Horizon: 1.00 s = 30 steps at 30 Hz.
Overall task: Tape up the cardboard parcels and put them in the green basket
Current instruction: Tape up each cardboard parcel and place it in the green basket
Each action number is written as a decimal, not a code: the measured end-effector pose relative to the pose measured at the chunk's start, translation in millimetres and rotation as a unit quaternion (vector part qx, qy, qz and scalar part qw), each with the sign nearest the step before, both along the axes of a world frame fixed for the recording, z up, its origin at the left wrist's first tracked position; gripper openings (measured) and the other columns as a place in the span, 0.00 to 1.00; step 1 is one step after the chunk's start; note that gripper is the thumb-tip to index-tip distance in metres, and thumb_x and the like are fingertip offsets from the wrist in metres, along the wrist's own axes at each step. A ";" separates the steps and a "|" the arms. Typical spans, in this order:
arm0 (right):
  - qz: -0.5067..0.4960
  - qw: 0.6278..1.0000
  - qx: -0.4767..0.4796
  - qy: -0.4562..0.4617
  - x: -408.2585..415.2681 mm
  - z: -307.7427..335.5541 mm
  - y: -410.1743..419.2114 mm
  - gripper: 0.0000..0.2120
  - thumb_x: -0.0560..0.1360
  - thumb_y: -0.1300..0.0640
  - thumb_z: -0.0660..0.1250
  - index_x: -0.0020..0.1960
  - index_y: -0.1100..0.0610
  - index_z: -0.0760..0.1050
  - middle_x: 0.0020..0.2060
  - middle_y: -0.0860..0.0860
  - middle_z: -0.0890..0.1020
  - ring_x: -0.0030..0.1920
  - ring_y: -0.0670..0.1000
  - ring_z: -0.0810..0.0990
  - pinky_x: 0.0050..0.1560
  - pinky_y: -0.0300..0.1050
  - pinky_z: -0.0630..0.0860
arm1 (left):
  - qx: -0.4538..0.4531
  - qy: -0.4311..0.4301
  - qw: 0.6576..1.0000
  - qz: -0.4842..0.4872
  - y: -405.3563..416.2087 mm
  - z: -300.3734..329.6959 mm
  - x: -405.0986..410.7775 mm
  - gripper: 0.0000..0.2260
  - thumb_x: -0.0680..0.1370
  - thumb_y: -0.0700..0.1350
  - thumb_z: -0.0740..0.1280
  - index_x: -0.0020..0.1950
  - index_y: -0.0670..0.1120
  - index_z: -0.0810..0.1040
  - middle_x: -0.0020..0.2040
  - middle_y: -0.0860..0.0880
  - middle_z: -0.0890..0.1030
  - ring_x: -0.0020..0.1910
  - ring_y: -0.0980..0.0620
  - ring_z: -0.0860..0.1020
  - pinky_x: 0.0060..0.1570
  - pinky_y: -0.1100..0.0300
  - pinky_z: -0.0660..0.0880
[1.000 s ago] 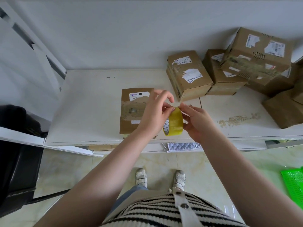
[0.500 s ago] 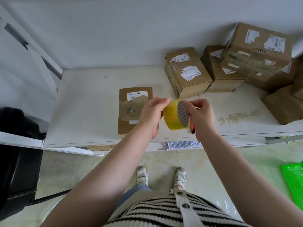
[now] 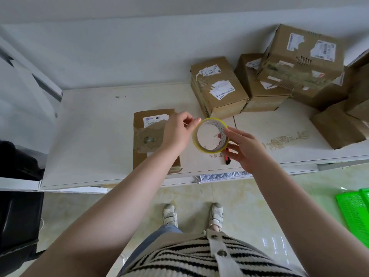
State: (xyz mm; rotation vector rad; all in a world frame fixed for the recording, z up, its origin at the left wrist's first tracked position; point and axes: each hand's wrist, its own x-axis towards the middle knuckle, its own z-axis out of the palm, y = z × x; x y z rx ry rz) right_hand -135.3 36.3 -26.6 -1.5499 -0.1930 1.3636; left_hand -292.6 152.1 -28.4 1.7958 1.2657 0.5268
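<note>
Holding a yellow tape roll [image 3: 210,134] above the desk [image 3: 89,136], the right hand [image 3: 242,148] grips its rim while the left hand [image 3: 177,132] pinches at its edge, just right of the flat parcel [image 3: 147,136]. Picking the loose end cleanly should come first; the green basket [image 3: 355,212] waits on the floor, well right.

Only one view here, a wide-angle camera on the person's head, pointing forward and steeply down. It sits close over the white desk [image 3: 89,136], taking in the wall behind and the pale tiled floor [image 3: 249,206] by their feet.
</note>
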 end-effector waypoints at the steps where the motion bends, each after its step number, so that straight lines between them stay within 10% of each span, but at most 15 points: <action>1: -0.007 1.000 -0.010 -0.002 1.8 -2.2 1.5 0.08 0.76 0.54 0.70 0.53 0.54 0.82 0.46 0.53 0.84 0.46 0.52 0.81 0.47 0.47 0.83 | 0.005 0.003 1.000 -0.017 -2.0 -2.5 2.5 0.12 0.78 0.52 0.69 0.41 0.45 0.75 0.36 0.52 0.76 0.33 0.58 0.72 0.33 0.64 0.65; 18: -0.040 0.984 -0.154 -0.083 -9.4 -81.3 28.7 0.09 0.79 0.66 0.63 0.59 0.64 0.75 0.47 0.57 0.74 0.39 0.52 0.74 0.48 0.48 0.82 | -0.067 0.334 0.928 -0.152 -2.5 -38.1 53.5 0.14 0.81 0.38 0.60 0.67 0.36 0.71 0.67 0.38 0.72 0.64 0.41 0.73 0.53 0.57 0.70; 25: 0.001 0.933 -0.058 -0.355 -40.1 -36.3 35.6 0.13 0.77 0.62 0.60 0.59 0.53 0.76 0.54 0.50 0.79 0.52 0.49 0.78 0.54 0.44 0.75 | 0.095 0.093 0.987 -0.092 -7.3 -8.9 -7.9 0.18 0.81 0.35 0.60 0.72 0.38 0.70 0.71 0.43 0.71 0.69 0.47 0.70 0.64 0.70 0.58; 28: 0.060 0.923 0.031 -0.380 -74.7 -12.0 44.3 0.14 0.78 0.64 0.59 0.58 0.53 0.78 0.50 0.44 0.81 0.44 0.34 0.77 0.42 0.24 0.69 | 0.130 0.097 0.984 0.071 0.5 -13.0 -67.8 0.20 0.81 0.39 0.61 0.74 0.39 0.68 0.73 0.44 0.68 0.70 0.48 0.69 0.66 0.67 0.60; 30: 0.115 0.916 0.043 -0.381 -98.3 -5.9 50.1 0.14 0.79 0.63 0.58 0.62 0.56 0.76 0.54 0.48 0.81 0.50 0.38 0.77 0.50 0.29 0.70 | 0.067 0.138 0.977 0.146 6.9 -22.9 -98.5 0.25 0.82 0.45 0.63 0.77 0.39 0.61 0.75 0.41 0.64 0.73 0.44 0.65 0.70 0.58 0.62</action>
